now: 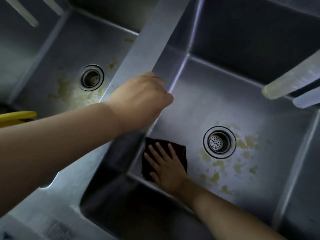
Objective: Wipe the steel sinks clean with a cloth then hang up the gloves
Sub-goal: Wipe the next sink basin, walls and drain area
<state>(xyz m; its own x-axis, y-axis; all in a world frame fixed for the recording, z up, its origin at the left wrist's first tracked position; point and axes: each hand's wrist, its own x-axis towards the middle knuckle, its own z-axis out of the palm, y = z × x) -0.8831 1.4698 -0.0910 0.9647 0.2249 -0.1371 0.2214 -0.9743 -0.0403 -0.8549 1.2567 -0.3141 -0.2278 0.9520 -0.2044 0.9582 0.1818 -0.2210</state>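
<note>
Two steel sinks lie side by side below me. In the right sink [233, 101], my right hand [166, 168] presses flat, fingers spread, on a dark maroon cloth [180, 150] at the basin floor's near-left corner. Yellowish stains [239, 163] spread around that sink's drain [219, 142]. My left hand [142, 99] curls over the steel divider [149, 40] between the basins. The left sink [69, 54] has yellow stains [69, 89] around its drain [91, 77]. A yellow object [17, 116], possibly a glove, shows at the left edge.
A pale faucet spout [290, 78] reaches in over the right sink from the right edge. The front steel rim [57, 205] runs along the bottom left. Another steel surface lies at the far right.
</note>
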